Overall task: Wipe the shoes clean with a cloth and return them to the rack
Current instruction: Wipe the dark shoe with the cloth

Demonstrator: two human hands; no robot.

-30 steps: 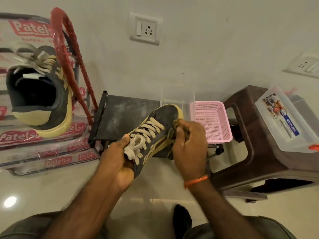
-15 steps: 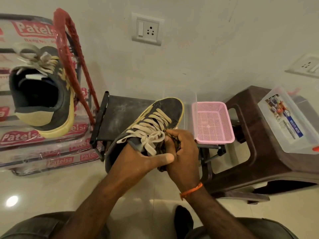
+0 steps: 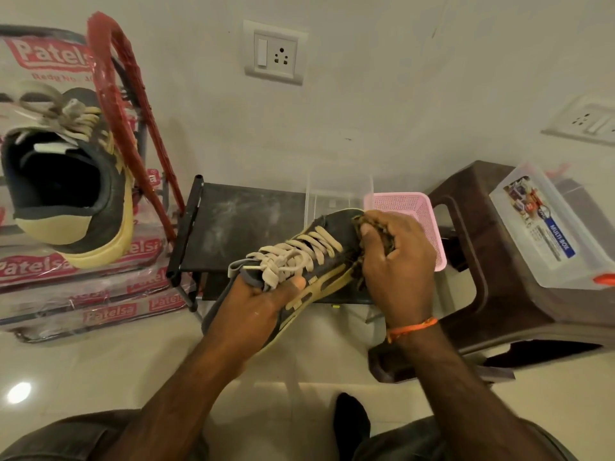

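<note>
Between the two hands, held above the floor: one dark grey shoe (image 3: 327,257) with cream laces and cream side stripes, toe pointing away and to the right, heel toward the person.

Left hand (image 3: 258,302): grips the shoe at its collar and heel end; thumb lies across the upper just below the lace knot, the other fingers wrap out of sight beneath the shoe.

Right hand (image 3: 397,261): fingers curled tight round a bunched brownish cloth (image 3: 372,227), pressing it against the toe and right flank of the shoe. Orange thread band (image 3: 412,326) on the wrist.

Beyond the fingertips: black rack (image 3: 233,227), its top shelf dusty with pale smears. Clear plastic container (image 3: 337,191) stands on the shelf just past the shoe's toe; pink mesh basket (image 3: 412,214) sits directly behind the right knuckles.

Well left of the left hand: second shoe (image 3: 70,181), matching grey with yellowish sole, opening facing the camera, resting on stacked packages (image 3: 76,294) printed with red labels. Red wrapped frame (image 3: 129,111) leans beside it.

Right of the right hand: brown plastic stool (image 3: 472,261) carrying a clear lidded box (image 3: 545,227) with a printed label.

Above, on the wall: white switch-and-socket plate (image 3: 274,56); another socket plate (image 3: 585,123) at far right.
</note>
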